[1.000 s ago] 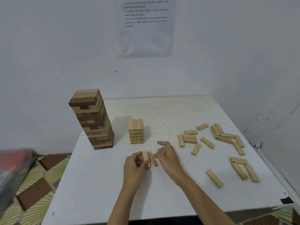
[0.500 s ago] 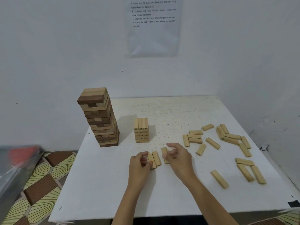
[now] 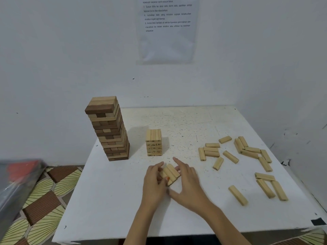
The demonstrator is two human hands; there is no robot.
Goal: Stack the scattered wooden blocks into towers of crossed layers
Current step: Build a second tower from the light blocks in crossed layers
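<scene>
Squeezing three pale wooden blocks [image 3: 170, 173], our left hand [image 3: 155, 181] curls round them; our right hand [image 3: 188, 185] pushes flat. Our tall brown wooden tower [image 3: 108, 129] looks done; loose pale blocks [image 3: 247, 152] at three o'clock wait.

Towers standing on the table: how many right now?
2. The tall two-tone tower stands at the far left; the short pale tower stands just right of it. No other seems hidden.
</scene>
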